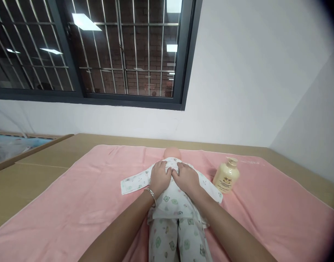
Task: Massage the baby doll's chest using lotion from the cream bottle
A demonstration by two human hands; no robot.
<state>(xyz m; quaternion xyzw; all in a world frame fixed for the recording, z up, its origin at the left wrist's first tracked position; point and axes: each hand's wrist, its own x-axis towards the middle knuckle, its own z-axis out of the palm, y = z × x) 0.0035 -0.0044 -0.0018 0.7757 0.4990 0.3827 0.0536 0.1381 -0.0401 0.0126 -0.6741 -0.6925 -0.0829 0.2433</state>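
Note:
A baby doll [171,203] lies stretched out in a white top and trousers printed with small green animals. Its bald head [172,153] points toward the wall, and its sleeves spread to both sides. My left hand [159,177], with a silver bangle at the wrist, rests flat on the left of the doll's upper body. On the right side of the upper body lies my right hand [187,178], also flat. The thumbs almost meet in the middle. Both hands are open and hold nothing. I cannot make out the doll's face.
A pale yellow pump bottle [227,176] stands to the right of the doll's sleeve. Under everything is a pink sheet [82,203] on a wooden surface [27,180]. Behind rise a white wall [238,72] and a dark-framed barred window [123,98].

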